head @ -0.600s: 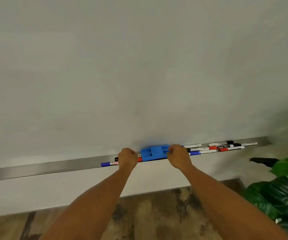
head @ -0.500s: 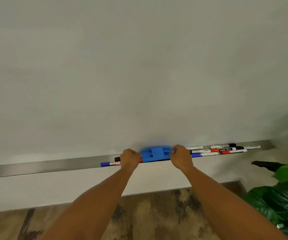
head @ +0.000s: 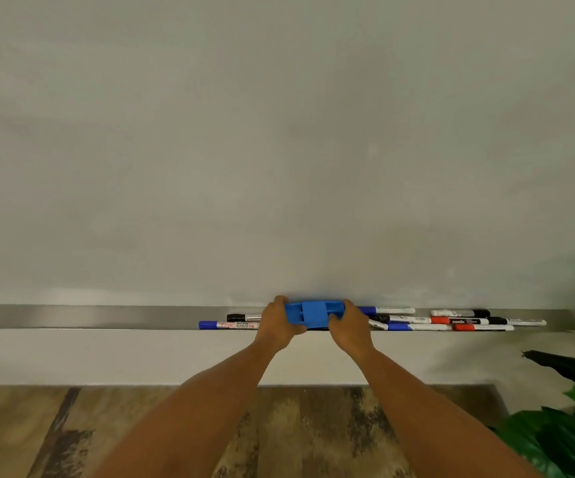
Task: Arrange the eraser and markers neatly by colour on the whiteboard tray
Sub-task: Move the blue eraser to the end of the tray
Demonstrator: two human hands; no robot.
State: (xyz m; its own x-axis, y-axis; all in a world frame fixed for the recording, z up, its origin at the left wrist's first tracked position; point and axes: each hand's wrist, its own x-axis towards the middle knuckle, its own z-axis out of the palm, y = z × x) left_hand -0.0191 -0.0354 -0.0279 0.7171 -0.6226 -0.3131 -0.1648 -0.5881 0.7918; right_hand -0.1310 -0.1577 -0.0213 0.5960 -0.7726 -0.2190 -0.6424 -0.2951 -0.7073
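Big blank whiteboard, metal tray wide open on the left. Both hands clamp the blue eraser mid-tray: left hand, right hand. Blue marker reads "MARKER"; a red marker in the right-side pile says "camlin".

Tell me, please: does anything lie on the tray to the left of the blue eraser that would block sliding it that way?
Yes. Two markers lie just left of the eraser: a black marker and a blue marker. Beyond them the tray is bare.
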